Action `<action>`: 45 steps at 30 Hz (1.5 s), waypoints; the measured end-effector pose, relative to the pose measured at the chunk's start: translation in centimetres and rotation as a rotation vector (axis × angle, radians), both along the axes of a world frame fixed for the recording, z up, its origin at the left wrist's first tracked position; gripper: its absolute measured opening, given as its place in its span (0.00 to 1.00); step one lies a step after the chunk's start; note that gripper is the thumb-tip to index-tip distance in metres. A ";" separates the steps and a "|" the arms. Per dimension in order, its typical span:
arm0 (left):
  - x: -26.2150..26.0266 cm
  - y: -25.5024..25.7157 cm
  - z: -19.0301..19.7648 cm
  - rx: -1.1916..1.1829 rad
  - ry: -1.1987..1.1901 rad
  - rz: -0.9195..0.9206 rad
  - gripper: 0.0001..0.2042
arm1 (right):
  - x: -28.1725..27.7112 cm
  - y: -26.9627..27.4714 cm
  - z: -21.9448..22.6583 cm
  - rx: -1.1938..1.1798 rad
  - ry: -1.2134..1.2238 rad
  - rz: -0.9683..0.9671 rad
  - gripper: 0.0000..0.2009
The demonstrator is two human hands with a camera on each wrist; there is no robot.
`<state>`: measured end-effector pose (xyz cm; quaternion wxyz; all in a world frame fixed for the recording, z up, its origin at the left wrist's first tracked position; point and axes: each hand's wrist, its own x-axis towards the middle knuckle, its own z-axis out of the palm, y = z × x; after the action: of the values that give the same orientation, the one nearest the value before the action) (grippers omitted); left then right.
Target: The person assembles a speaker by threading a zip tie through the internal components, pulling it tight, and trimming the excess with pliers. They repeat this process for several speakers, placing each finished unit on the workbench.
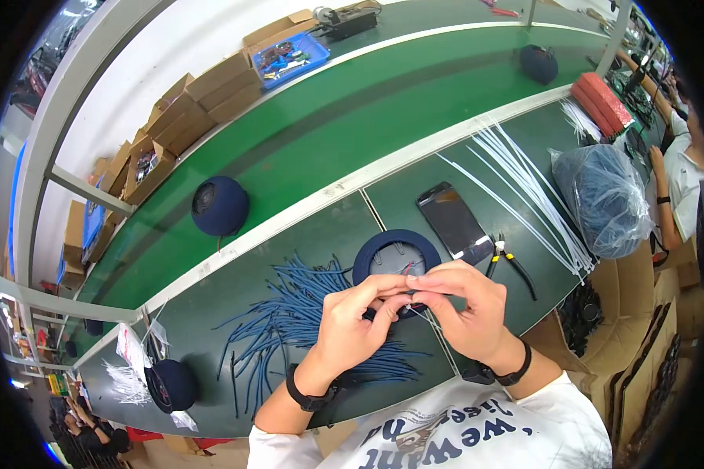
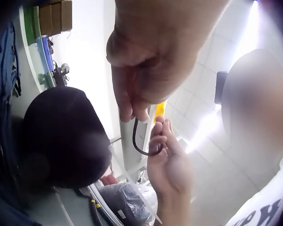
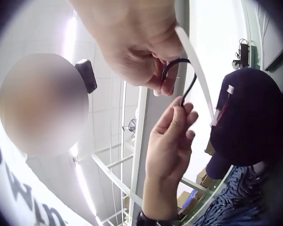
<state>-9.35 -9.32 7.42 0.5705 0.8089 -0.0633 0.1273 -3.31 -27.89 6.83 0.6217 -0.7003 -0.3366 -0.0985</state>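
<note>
Both hands meet in front of the chest, a short black cord bent in a loop between them. My left hand pinches one end between thumb and fingertips. The other end sits in the fingers of my right hand. A white strip like a cable tie hangs close beside my right hand in the right wrist view. Just beyond the hands lies a dark blue round housing, its open side up, with a thin red wire and a small white connector showing. The hands hide its near part.
Dark blue cords are heaped at the left. Right of the housing lie a phone, yellow-black cutters, long white cable ties and a plastic bag. Other round housings stand on the green belt. Another person is at far right.
</note>
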 end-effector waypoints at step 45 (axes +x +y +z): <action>4.0 4.6 -5.9 0.378 -0.331 -0.153 0.52 | -2.6 -2.2 0.5 -0.279 0.166 -0.081 0.09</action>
<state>-5.39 -4.76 1.56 0.3989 0.8621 -0.2395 0.2006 -5.90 -30.07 7.34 0.5397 -0.7985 -0.2661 -0.0174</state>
